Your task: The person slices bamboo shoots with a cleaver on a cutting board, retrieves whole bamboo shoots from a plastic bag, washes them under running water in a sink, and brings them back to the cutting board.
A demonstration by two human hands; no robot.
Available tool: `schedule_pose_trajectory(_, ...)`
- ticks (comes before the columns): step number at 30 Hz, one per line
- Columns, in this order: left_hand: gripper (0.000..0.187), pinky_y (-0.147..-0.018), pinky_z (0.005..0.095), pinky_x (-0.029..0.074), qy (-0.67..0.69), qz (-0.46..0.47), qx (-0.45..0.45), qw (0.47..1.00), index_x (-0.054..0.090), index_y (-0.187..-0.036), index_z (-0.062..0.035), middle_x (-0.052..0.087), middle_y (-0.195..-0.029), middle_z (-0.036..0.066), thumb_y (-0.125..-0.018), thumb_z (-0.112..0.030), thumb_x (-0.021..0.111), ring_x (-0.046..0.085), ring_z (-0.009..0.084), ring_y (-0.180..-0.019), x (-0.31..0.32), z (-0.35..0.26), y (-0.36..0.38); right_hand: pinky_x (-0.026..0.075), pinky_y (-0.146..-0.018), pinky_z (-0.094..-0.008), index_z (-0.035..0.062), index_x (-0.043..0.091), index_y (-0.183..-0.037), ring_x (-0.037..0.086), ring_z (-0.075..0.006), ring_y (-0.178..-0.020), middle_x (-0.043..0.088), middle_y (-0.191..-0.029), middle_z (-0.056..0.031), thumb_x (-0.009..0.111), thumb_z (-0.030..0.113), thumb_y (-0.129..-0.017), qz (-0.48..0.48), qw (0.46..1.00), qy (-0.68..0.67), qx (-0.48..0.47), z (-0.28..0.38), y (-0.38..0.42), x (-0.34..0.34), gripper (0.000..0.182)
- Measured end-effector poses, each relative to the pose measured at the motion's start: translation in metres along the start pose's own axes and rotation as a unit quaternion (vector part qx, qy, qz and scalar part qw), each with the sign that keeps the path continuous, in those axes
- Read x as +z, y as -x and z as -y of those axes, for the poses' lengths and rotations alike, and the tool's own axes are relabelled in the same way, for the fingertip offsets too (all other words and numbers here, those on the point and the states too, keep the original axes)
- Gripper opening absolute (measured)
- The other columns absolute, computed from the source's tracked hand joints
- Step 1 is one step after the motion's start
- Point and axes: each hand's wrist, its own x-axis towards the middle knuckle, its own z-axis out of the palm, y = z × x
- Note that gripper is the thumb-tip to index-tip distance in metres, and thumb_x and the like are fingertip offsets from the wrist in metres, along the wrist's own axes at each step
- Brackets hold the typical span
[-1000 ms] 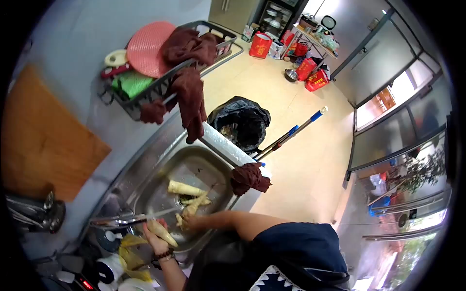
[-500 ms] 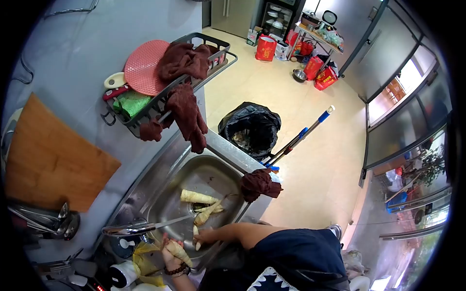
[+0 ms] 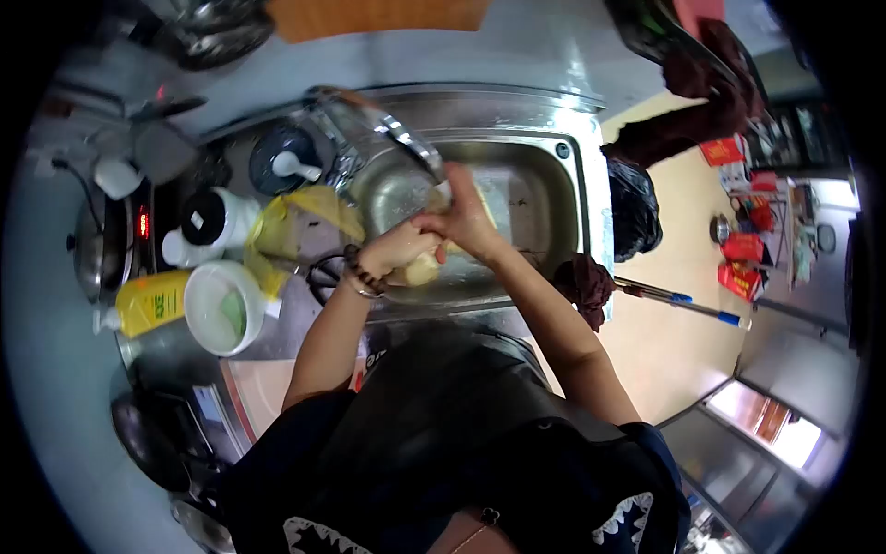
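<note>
Both forearms are stretched forward over the near rim of the steel sink (image 3: 565, 125), and the two hands are brought together above the basin, just under the spout of the tap (image 3: 397, 134). The left hand (image 3: 399, 249), with a bead bracelet (image 3: 360, 275) at its wrist, is curled around a pale bamboo shoot (image 3: 420, 270), which is seen below the knuckles. The right hand (image 3: 464, 222) is laid over the same shoot from above, fingers closed on it; the exact pinch cannot be made out. A yellow bag (image 3: 305, 212) lies on the worktop just left of the hands, beside a white bowl (image 3: 221, 309).
</note>
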Motion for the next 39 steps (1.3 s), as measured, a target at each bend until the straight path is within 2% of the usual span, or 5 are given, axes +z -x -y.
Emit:
schedule_pose_trajectory(10, 0.027, -0.057, 0.0257, 0.044, -0.115, -0.051, -0.048, 0.991, 0.046, -0.112, -0.0027, 0.054, -0.075, 0.003, -0.089, -0.016, 0.047, 0.052, 0.0103, -0.064, 0.011, 0.022, 0.015, 0.047, -0.062, -0.0409, 0.0015, 0.06, -0.077, 0.056, -0.0384, -0.07, 0.059, -0.076, -0.0174, 0.052, 0.032, -0.082, 0.044, 0.947, 0.243, 0.205, 0.006, -0.015, 0.026, 0.032)
schedule_pose_trajectory(15, 0.027, -0.046, 0.0278, 0.046, 0.188, 0.007, -0.131, 0.974, 0.047, -0.107, -0.0041, 0.052, -0.071, 0.004, -0.09, -0.025, 0.052, 0.054, 0.0145, -0.056, 0.014, 0.011, 0.035, 0.049, -0.058, -0.0341, 0.0002, 0.063, -0.071, 0.06, -0.0243, -0.061, 0.062, -0.067, -0.0148, 0.046, 0.041, -0.088, 0.128, 0.884, -0.244, 0.377, -0.025, -0.016, 0.004, 0.047)
schedule_pose_trajectory(26, 0.03, -0.043, 0.0312, 0.046, 0.231, 0.081, -0.142, 0.959, 0.045, -0.106, -0.0042, 0.053, -0.069, 0.007, -0.089, -0.027, 0.053, 0.056, 0.0203, -0.049, 0.012, 0.008, 0.027, 0.052, -0.065, -0.0343, -0.0033, 0.052, -0.096, 0.061, -0.0262, -0.07, 0.059, -0.086, -0.0165, 0.053, 0.022, -0.087, 0.067, 0.908, -0.181, 0.372, -0.003, -0.006, 0.0, 0.027)
schedule_pose_trajectory(31, 0.03, -0.043, 0.0299, 0.044, 0.231, 0.093, -0.111, 0.962, 0.045, -0.105, -0.0053, 0.05, -0.068, 0.006, -0.091, -0.031, 0.048, 0.054, 0.0187, -0.048, 0.006, 0.006, 0.025, 0.052, -0.063, -0.0352, -0.0016, 0.051, -0.099, 0.06, -0.0274, -0.075, 0.058, -0.089, -0.0161, 0.054, 0.03, -0.087, 0.002, 0.733, -0.557, 0.391, 0.008, -0.007, -0.009, 0.034)
schedule_pose_trajectory(39, 0.034, -0.041, 0.0238, 0.038, 0.348, 0.16, -0.05, 0.922, 0.044, -0.104, -0.0087, 0.044, -0.065, 0.004, -0.094, -0.04, 0.037, 0.048, 0.0147, -0.044, 0.016, 0.006, 0.017, 0.05, -0.051, -0.0313, -0.0041, 0.045, -0.107, 0.061, -0.0227, -0.06, 0.058, -0.081, -0.0134, 0.047, 0.021, -0.087, -0.007, 0.834, -0.377, 0.402, 0.01, -0.016, -0.004, 0.032)
